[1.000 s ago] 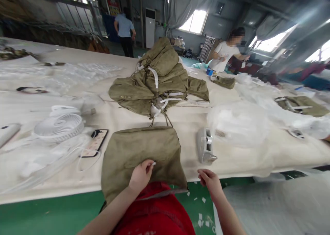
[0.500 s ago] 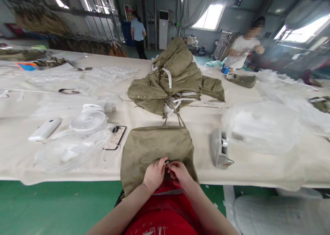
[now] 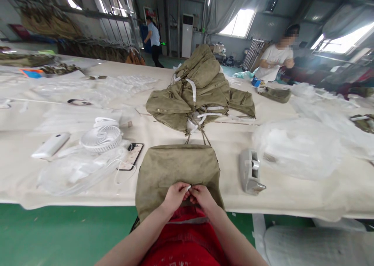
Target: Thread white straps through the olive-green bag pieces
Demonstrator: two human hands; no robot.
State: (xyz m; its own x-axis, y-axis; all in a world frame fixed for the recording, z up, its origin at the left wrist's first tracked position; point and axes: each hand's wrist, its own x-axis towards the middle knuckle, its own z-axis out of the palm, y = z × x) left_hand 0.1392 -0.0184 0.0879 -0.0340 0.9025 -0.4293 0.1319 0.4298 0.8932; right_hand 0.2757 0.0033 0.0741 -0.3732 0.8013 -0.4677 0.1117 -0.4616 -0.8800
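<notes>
An olive-green folded bag [image 3: 175, 168] lies at the near edge of the cloth-covered table [image 3: 292, 196], its lower edge hanging over my red top. My left hand [image 3: 174, 196] and my right hand [image 3: 203, 196] meet at the bag's near edge, fingers pinched together on a small white piece [image 3: 188, 187] between them. Both hands are closed. Behind the bag sits a heap of the same olive bags [image 3: 198, 96] with white straps.
A grey tape dispenser [image 3: 250, 171] stands right of the bag. Left are a white fan [image 3: 101, 137], a phone [image 3: 133, 154], a white remote-like device [image 3: 51, 145] and clear plastic bags [image 3: 76, 172]. More clear plastic [image 3: 295, 147] lies right. Two people stand beyond the table.
A second ago my right hand hung off the table edge to the right; it has come in to meet my left hand at the white piece. The view shifted right.
</notes>
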